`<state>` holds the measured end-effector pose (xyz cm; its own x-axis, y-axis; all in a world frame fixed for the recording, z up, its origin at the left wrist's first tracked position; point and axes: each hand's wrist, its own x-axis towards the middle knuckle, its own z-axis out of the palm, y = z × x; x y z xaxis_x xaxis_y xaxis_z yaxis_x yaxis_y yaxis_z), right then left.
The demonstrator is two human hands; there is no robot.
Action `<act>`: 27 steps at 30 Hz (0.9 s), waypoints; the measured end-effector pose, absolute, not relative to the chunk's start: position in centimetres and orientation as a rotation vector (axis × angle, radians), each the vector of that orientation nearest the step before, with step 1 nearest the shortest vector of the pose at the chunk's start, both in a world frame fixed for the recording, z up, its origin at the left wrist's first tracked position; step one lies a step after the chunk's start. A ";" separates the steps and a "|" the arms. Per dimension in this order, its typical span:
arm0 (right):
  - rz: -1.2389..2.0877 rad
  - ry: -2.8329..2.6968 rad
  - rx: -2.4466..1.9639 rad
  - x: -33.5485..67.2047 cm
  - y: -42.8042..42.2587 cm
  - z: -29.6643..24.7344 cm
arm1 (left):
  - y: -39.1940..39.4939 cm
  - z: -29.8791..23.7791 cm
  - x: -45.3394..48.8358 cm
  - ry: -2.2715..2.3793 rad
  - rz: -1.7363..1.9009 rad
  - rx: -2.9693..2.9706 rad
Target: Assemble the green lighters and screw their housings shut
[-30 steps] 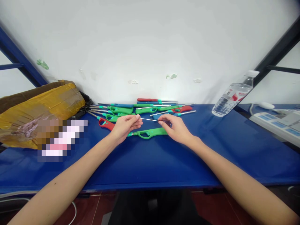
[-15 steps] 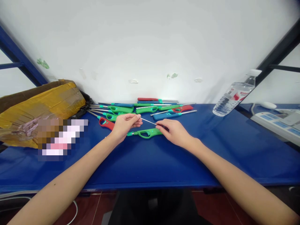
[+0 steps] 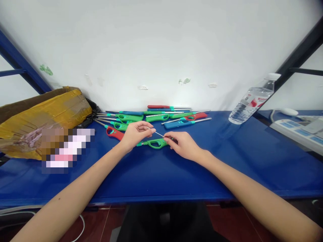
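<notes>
A thin metal rod (image 3: 159,134) slants between my two hands over the blue table. My left hand (image 3: 135,135) pinches its upper left part between thumb and fingers. My right hand (image 3: 184,144) is closed on its lower right end; whatever else sits inside those fingers is hidden. Just beneath, a green long-necked lighter (image 3: 155,144) lies flat, its handle partly covered by my right hand and its tip by my left. A red lighter (image 3: 114,133) lies left of my left hand, and a blue lighter (image 3: 178,124) rests behind my right hand.
More red, green and blue lighters (image 3: 131,118) lie in a loose pile by the wall. A taped cardboard box (image 3: 68,104) stands at left beside a blurred patch. At right are a leaning water bottle (image 3: 252,102) and a white power strip (image 3: 300,132).
My right hand has shifted slightly left, closer to my left hand. Less of the metal rod shows between them, and my left thumb now sits a little lower along it.
</notes>
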<state>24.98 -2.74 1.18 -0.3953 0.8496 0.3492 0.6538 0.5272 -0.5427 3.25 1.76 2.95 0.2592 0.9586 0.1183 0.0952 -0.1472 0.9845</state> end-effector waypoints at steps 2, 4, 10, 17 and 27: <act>0.439 -2.157 -1.217 24.9 -2.7 1.2 | 1.8 2.7 3.3 1.008 1.030 1.472; 0.441 -2.141 -1.220 25.0 -2.6 1.2 | 2.2 2.4 3.3 0.998 1.036 1.455; 0.396 -2.002 -1.254 26.1 -1.7 1.2 | 3.2 1.5 2.7 1.078 1.154 1.684; 0.387 -1.964 -1.259 27.4 -0.5 0.9 | 2.2 2.0 1.2 0.867 0.603 2.659; 0.383 -2.053 -1.356 27.9 -0.3 1.3 | 1.5 1.6 1.8 0.781 0.472 2.782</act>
